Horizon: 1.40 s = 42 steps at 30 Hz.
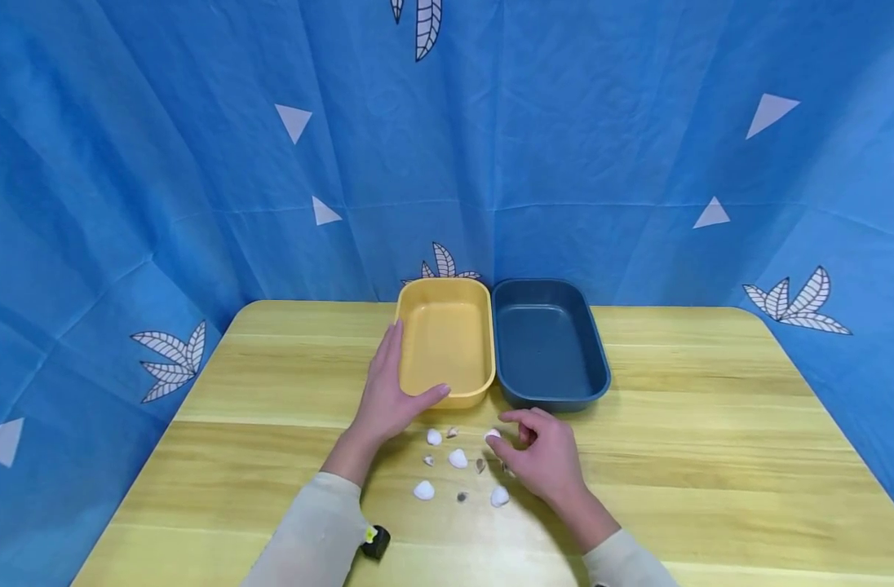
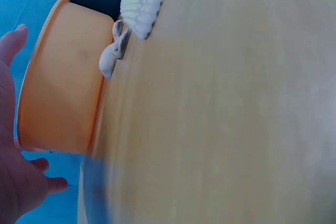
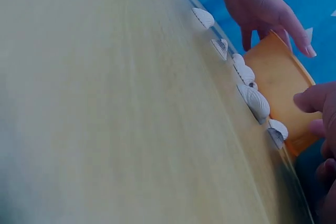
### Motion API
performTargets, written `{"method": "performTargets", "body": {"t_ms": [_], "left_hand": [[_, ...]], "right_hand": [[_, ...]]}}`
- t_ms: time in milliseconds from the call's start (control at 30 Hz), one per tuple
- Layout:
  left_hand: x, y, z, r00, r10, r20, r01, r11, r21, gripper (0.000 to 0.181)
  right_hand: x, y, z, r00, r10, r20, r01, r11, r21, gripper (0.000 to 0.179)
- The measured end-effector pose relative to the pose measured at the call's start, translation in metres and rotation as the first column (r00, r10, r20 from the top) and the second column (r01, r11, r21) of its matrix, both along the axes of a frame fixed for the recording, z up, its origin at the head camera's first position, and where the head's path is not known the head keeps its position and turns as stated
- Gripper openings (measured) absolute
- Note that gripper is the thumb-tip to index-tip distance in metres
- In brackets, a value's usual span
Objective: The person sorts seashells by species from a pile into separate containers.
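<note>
My left hand (image 1: 385, 401) lies along the left side of a yellow bin (image 1: 447, 399), its fingers straight and its thumb across the front rim. The left wrist view shows this hand spread beside the bin's wall. My right hand (image 1: 551, 458) hovers in front of a dark blue bin (image 1: 546, 399), with thumb and index finger apart. A white shell (image 1: 493, 434) on the table shows at its thumb tip. No object appears between its fingers (image 3: 310, 99) in the right wrist view. More white shells (image 1: 458, 458) and small brown conch-like shells (image 1: 480, 465) lie between the hands.
Both bins stand side by side at the back of the wooden table (image 1: 674, 456). A blue curtain (image 1: 564, 163) hangs behind and at the sides. A small black object with a yellow mark (image 1: 376, 541) sits by the left sleeve (image 1: 311, 530).
</note>
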State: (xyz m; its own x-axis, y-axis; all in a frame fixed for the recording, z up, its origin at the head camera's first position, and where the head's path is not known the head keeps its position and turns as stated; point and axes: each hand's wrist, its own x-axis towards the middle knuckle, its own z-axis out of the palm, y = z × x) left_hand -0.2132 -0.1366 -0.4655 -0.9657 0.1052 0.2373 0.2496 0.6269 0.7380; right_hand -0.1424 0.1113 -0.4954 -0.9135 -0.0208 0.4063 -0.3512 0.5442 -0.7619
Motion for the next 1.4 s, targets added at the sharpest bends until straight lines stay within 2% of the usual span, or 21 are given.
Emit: {"method": "performTargets", "body": {"t_ms": [200, 433, 733, 933, 1033, 1233, 1400], "left_hand": [[-0.002, -0.001, -0.006, 1.0, -0.011, 0.008, 0.011, 0.999, 0.039, 0.123], [-0.004, 0.0, -0.007, 0.999, -0.015, 0.028, 0.013, 0.998, 0.067, 0.123], [-0.003, 0.0, -0.008, 0.999, -0.01, 0.038, 0.007, 0.998, 0.065, 0.123], [-0.002, 0.0, -0.008, 0.999, -0.004, 0.048, 0.0, 0.997, 0.072, 0.123], [-0.002, 0.0, -0.008, 0.999, -0.005, 0.051, 0.001, 0.998, 0.07, 0.123], [-0.002, 0.0, -0.008, 0.998, 0.005, 0.07, -0.01, 0.997, 0.08, 0.123], [-0.001, 0.001, -0.008, 0.997, 0.013, 0.081, -0.021, 0.995, 0.101, 0.124]], "right_hand": [[-0.001, 0.0, -0.003, 0.993, -0.027, 0.118, 0.018, 0.997, 0.074, 0.026], [-0.005, 0.0, -0.001, 0.993, -0.033, 0.11, 0.014, 0.985, 0.17, 0.021], [-0.007, 0.0, -0.001, 0.987, -0.04, 0.154, 0.003, 0.973, 0.231, 0.014], [-0.007, -0.002, 0.004, 0.971, -0.067, 0.228, 0.006, 0.966, 0.259, 0.026], [-0.008, 0.0, 0.005, 0.967, -0.041, 0.252, -0.022, 0.97, 0.244, 0.028], [-0.011, 0.006, 0.007, 0.972, 0.075, 0.222, -0.128, 0.963, 0.237, 0.025], [-0.011, 0.006, 0.008, 0.963, 0.087, 0.253, -0.154, 0.954, 0.256, 0.021]]}}
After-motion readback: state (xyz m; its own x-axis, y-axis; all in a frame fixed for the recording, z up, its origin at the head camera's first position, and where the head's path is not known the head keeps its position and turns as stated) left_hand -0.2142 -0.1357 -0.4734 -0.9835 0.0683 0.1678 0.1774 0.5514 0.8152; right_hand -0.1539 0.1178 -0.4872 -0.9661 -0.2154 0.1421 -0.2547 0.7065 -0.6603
